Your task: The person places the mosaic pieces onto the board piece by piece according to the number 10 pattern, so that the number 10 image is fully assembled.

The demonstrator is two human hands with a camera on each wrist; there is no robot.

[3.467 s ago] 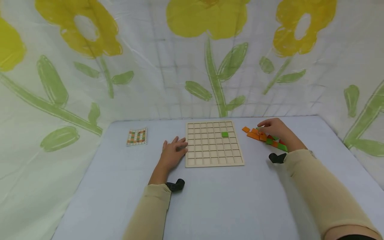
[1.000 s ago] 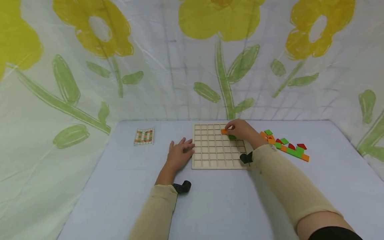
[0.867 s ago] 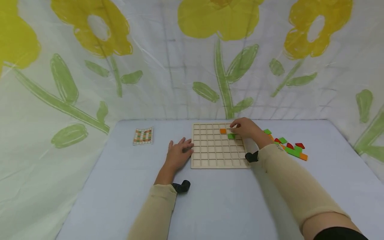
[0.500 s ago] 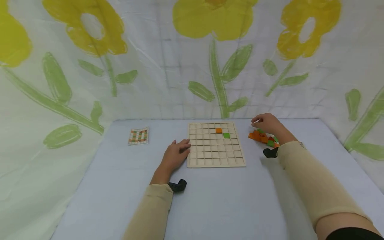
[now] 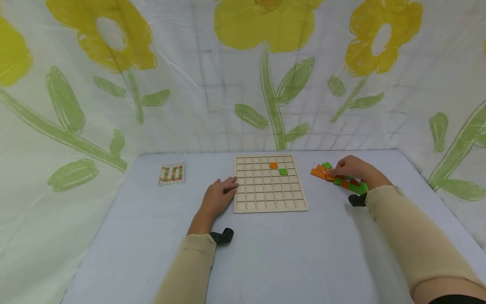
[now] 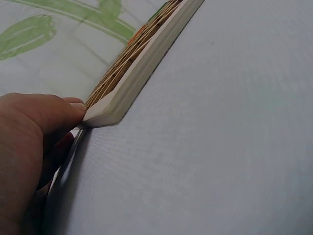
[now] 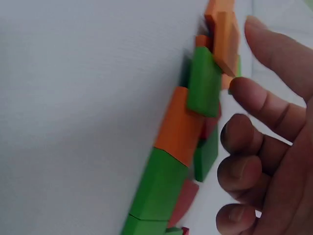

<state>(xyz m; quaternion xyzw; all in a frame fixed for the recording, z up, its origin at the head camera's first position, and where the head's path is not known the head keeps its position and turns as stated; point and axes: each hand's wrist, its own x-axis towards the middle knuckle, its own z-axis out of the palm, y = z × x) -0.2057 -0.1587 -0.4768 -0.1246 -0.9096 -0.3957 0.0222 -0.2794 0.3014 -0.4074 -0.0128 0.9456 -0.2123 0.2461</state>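
Note:
A pale wooden grid board (image 5: pixel 260 196) lies on the table. One orange square tile (image 5: pixel 274 165) and one green square tile (image 5: pixel 283 172) sit in separate cells in its upper right part. My left hand (image 5: pixel 217 198) rests at the board's left edge; in the left wrist view its thumb (image 6: pixel 63 115) touches the rim near a corner. To the right of the board, my right hand (image 5: pixel 355 167) is over a pile of orange, green and red pieces. In the right wrist view, thumb and index finger are apart beside a tilted orange tile (image 7: pixel 226 44), without pinching it.
A small card (image 5: pixel 172 174) printed with a coloured grid pattern lies at the table's left back. Behind the table (image 5: pixel 265 257) hangs a white curtain (image 5: pixel 212 101) with painted yellow flowers. More green blocks (image 7: pixel 156 186) line up near the right hand.
My right hand has put an orange tile into the board, beside the green one's column, let it go, and moved right to the pile. The left hand has stayed at the board's edge.

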